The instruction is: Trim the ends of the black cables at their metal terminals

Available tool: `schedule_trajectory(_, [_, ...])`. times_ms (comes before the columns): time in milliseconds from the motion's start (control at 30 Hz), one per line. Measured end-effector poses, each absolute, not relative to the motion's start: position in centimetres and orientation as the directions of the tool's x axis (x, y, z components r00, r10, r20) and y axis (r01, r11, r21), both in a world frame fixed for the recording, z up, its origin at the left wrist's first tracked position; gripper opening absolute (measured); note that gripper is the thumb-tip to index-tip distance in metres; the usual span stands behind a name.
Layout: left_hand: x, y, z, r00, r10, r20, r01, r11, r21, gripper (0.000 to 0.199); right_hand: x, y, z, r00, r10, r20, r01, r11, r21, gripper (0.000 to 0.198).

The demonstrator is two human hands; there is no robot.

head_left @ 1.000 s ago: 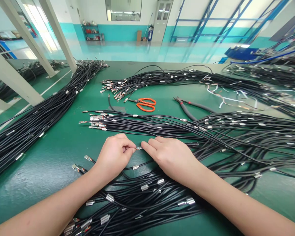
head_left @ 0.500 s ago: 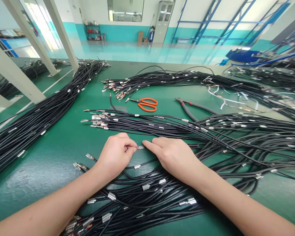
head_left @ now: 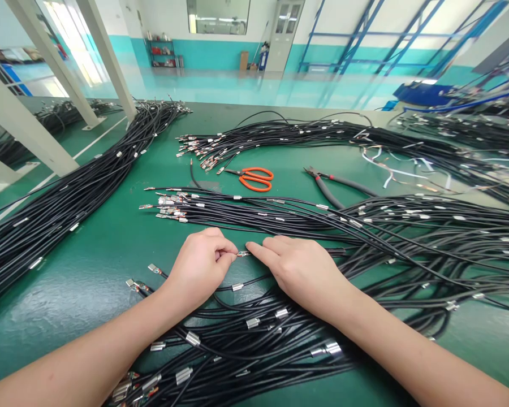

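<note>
My left hand (head_left: 206,260) is closed in a pinch at the connector end (head_left: 243,254) of a black cable, in the middle of the green table. Bits of orange and silver show at that end, between my two hands. My right hand (head_left: 301,268) lies over the same cable with its index finger pointing left, touching just behind the connector; its other fingers curl over the cable and are partly hidden. Loose black cables (head_left: 237,362) with silver sleeves spread below both hands. Just above them lies a bundle of black cables (head_left: 246,212) with metal connector ends at the left.
Orange-handled scissors (head_left: 257,180) and grey-handled cutting pliers (head_left: 331,183) lie beyond the near bundle. Another cable bundle (head_left: 305,134) runs along the back, and a thick one (head_left: 93,183) along the left beside white metal posts (head_left: 106,56). White strips (head_left: 390,172) lie at the right.
The view has shifted very slightly. Both hands keep the same hold and place on the cable.
</note>
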State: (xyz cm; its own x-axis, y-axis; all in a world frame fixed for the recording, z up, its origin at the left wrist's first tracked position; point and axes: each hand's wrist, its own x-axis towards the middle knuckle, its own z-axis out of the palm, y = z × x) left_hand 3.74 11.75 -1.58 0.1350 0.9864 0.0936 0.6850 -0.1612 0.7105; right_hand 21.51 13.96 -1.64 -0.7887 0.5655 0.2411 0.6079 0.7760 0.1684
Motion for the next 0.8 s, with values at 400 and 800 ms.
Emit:
schedule_trajectory(400, [3.67, 11.56, -1.74, 0.133, 0.987, 0.092, 0.683, -0.159, 0.713, 0.018, 21.47, 13.81, -1.52, -0.793, 0.558, 0.243, 0.603, 0.775, 0.188, 0.021])
schedule_trajectory(800, [3.65, 11.59, -1.73, 0.130, 0.987, 0.095, 0.687, -0.159, 0.710, 0.017, 21.54, 13.89, -1.51, -0.798, 0.552, 0.241, 0.596, 0.780, 0.190, 0.022])
